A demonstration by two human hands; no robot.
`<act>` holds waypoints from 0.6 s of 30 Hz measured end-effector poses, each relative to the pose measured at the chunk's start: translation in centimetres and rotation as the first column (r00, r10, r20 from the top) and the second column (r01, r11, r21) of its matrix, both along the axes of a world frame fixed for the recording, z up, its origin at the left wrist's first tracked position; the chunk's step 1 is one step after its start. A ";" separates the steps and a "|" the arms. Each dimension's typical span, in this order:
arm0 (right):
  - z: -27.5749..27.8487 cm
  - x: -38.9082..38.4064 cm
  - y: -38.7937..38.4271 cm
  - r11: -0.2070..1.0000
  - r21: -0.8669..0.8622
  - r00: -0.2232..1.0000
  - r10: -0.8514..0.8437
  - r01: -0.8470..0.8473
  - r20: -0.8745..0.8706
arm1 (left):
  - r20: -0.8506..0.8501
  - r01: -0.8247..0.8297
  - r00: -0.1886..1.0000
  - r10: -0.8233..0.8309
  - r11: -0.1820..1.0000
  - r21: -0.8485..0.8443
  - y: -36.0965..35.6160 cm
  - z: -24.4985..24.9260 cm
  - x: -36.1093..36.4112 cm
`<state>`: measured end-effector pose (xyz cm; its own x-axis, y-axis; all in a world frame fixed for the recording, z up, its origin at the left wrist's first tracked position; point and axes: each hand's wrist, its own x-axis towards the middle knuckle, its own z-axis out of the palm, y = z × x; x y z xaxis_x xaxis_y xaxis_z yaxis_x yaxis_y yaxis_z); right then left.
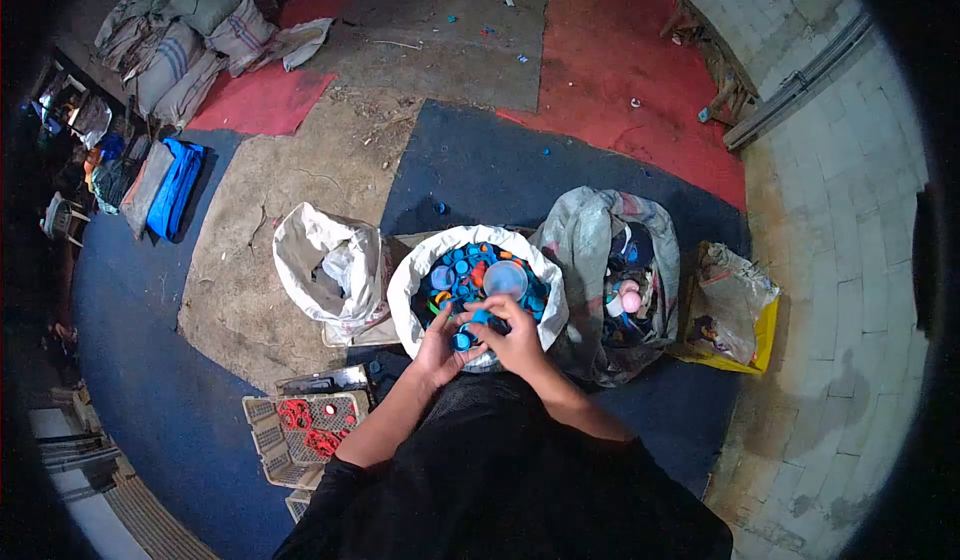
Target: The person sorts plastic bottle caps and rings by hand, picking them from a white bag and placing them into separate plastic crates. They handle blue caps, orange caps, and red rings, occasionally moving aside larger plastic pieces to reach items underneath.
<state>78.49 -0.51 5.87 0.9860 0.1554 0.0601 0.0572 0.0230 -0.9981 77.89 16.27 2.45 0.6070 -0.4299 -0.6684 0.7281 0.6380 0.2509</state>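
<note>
My left hand (438,353) is cupped palm up over the near rim of a white sack (402,305), with blue bottle caps (462,342) resting in it. Close beside it, my right hand (517,342) bends its fingers and thumb around a blue cap, partly hidden by the fingers. Below and beyond both hands, the sack is full of mostly blue plastic caps, with some orange and red pieces. A round translucent lid (505,280) lies on top of them, just past my right fingertips.
On the left stands another white sack (300,230) with clear plastic inside; on the right, a grey woven sack (570,240) of mixed plastic. A yellow container (768,335) sits by the block wall (840,260). Near my left forearm is a crate (265,440) with red pieces.
</note>
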 end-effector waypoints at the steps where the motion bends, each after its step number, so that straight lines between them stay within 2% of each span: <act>1: -0.2 0.0 0.0 0.969 -0.247 0.979 0.058 -0.008 0.193 | 0.008 0.004 1.000 -0.004 1.000 0.019 -0.2 0.1 0.1; 2: -0.4 0.0 0.0 0.879 -0.476 0.920 0.159 0.034 0.359 | 0.015 0.009 1.000 -0.010 0.999 0.039 -0.3 0.2 0.1; 3: -0.8 -0.3 0.5 0.808 -0.590 0.919 0.232 0.000 0.318 | -0.043 -0.055 0.998 0.052 0.997 -0.060 -0.6 0.4 0.1; 5: -1.0 -0.7 1.1 0.770 -0.637 0.920 0.270 -0.030 0.283 | -0.033 -0.115 0.993 0.112 0.982 -0.153 0.1 -4.2 -0.7; 6: -1.1 -0.6 1.2 0.758 -0.651 0.913 0.281 -0.023 0.295 | -0.029 -0.147 0.989 0.144 0.969 -0.197 0.3 -4.3 -0.6; 9: -1.9 0.1 0.6 0.837 -0.530 0.871 0.357 -0.137 0.338 | -0.013 -0.107 0.994 0.107 0.994 0.022 1.3 -3.6 -0.7; 10: -2.2 0.5 0.4 0.890 -0.437 0.907 0.287 -0.132 0.309 | -0.014 -0.087 0.996 0.089 0.991 0.102 1.9 -3.3 -0.8; 12: -5.5 1.7 -0.7 0.947 -0.321 0.984 0.079 -0.023 0.161 | -0.086 -0.148 0.985 0.152 0.987 0.056 3.2 -4.1 -1.1; 14: -9.3 3.4 -2.9 0.878 -0.438 0.979 -0.201 0.193 0.028 | -0.111 -0.192 0.974 0.199 0.979 0.071 3.9 -4.2 -1.5; 16: -12.5 4.5 -5.2 0.786 -0.560 0.935 -0.349 0.261 -0.055 | -0.096 -0.219 0.969 0.227 0.972 0.084 4.9 -4.4 -2.0; 18: -14.4 4.5 -5.3 0.695 -0.714 0.960 -0.249 0.087 -0.126 | -0.084 -0.237 0.966 0.246 0.966 0.098 5.6 -4.4 -2.6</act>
<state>83.02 -5.78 -8.50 0.9763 -0.0972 -0.1935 -0.2078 -0.6719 -0.7109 75.32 21.87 -1.99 0.6179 -0.2166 -0.7558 0.5780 0.7768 0.2500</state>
